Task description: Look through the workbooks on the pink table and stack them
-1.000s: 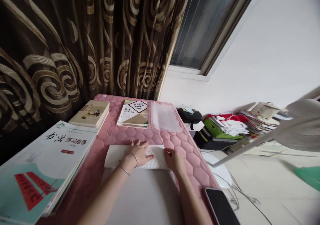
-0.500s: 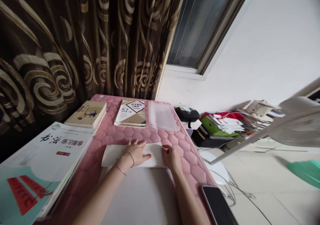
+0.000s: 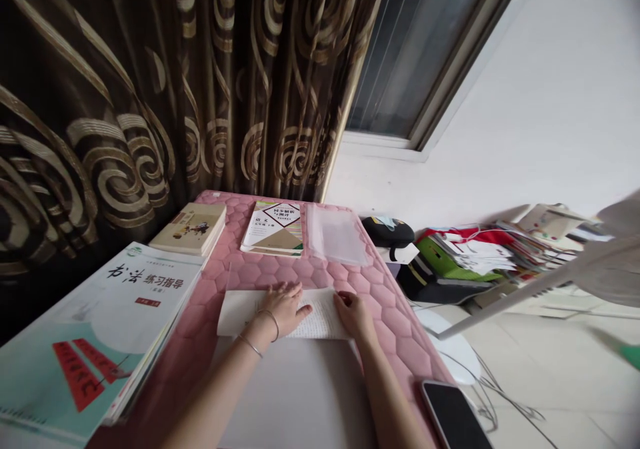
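Note:
A book with a white printed page lies in the middle of the pink table, and a plain greyish-white sheet spreads from its near side towards me. My left hand, with thin bangles at the wrist, rests flat on the page with its fingers stretched out. At the page's right edge, my right hand has its fingers curled in, pinching the book's edge. Its fingertips are partly hidden. A faint clear film edge shows just beyond the page.
Further back lie a textbook and clear plastic covers. Stacked workbooks and a tan book pile line the left side. A phone sits at the right edge, beside a white fan with cables.
The camera view has turned slightly left, so everything appears further right. Both hands stay in nearly the same places on the page.

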Demonstrator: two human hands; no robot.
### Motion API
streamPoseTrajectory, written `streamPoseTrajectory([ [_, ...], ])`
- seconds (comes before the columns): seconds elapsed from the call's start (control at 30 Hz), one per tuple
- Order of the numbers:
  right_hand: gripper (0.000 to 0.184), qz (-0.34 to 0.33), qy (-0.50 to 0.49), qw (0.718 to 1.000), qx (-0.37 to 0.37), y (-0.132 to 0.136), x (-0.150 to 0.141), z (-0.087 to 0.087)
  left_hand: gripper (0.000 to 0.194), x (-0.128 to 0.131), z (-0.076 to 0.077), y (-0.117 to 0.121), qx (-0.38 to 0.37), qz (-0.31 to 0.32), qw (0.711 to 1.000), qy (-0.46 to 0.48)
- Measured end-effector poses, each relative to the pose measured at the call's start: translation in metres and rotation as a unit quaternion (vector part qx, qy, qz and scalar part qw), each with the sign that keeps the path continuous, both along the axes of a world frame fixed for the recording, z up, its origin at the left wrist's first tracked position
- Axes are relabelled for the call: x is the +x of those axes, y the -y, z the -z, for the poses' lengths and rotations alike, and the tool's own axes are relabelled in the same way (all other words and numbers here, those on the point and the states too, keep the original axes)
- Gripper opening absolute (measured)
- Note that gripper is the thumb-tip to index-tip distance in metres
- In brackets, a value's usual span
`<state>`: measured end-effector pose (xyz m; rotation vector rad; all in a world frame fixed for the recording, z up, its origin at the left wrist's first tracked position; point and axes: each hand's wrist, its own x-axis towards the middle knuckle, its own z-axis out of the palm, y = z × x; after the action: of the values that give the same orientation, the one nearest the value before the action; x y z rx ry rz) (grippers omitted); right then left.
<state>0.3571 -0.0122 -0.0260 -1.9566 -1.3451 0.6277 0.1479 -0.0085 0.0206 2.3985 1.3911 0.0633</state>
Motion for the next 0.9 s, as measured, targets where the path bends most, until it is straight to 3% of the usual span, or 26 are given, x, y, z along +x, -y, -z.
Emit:
streamPoseTrajectory([
  [0.2,0.030,0.000,-0.023,1.000,0.009,-0.002,0.001,-0.004,0.060,0.001,0.001,0.004,0.027,-0.010,1.000,0.013],
  [0.33,0.030,0.000,-0.025,0.999,0.041,0.003,-0.001,-0.004,0.044,-0.011,0.002,0.006,0.061,-0.029,0.997,0.021],
  [0.5,0.033,0.006,-0.042,0.997,0.069,0.006,0.000,-0.002,0.021,-0.053,0.011,0.007,0.111,-0.165,0.980,0.023],
  [0.63,0.041,0.015,-0.077,0.993,0.092,0.009,0.001,-0.003,0.013,-0.091,0.025,0.004,0.168,-0.304,0.934,0.089],
  [0.73,0.045,0.023,-0.098,0.991,0.087,0.011,0.000,-0.008,0.015,-0.109,0.038,-0.003,0.134,-0.400,0.877,0.231],
  [0.83,0.047,0.031,-0.117,0.987,0.106,0.013,-0.002,-0.012,0.022,-0.118,0.047,-0.010,0.101,-0.434,0.809,0.384],
  [0.9,0.049,0.037,-0.132,0.982,0.133,0.013,-0.003,-0.013,0.026,-0.121,0.049,-0.014,0.086,-0.435,0.790,0.424],
])
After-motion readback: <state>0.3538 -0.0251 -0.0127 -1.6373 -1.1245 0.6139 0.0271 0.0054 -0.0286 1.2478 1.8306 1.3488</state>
